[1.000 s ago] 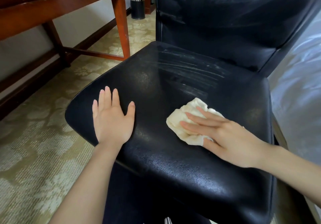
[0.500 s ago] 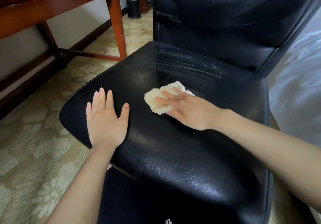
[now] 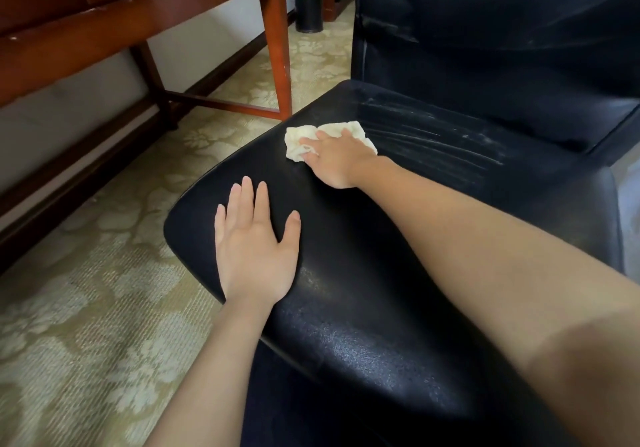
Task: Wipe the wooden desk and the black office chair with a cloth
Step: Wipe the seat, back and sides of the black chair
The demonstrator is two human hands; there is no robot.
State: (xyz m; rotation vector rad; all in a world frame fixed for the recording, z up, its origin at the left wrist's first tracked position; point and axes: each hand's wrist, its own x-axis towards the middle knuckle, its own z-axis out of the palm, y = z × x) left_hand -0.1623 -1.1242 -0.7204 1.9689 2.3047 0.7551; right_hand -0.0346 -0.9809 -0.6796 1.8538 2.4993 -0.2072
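My left hand [image 3: 254, 256] lies flat, fingers spread, near the front edge of the black office chair [image 3: 398, 273] seat. Beyond it my right hand [image 3: 336, 159] presses the crumpled white cloth [image 3: 298, 141] near the seat's left edge. Streaks behind suggest wiped leather; the wooden counter [image 3: 138, 23] stands beyond the seat, its state unclear.
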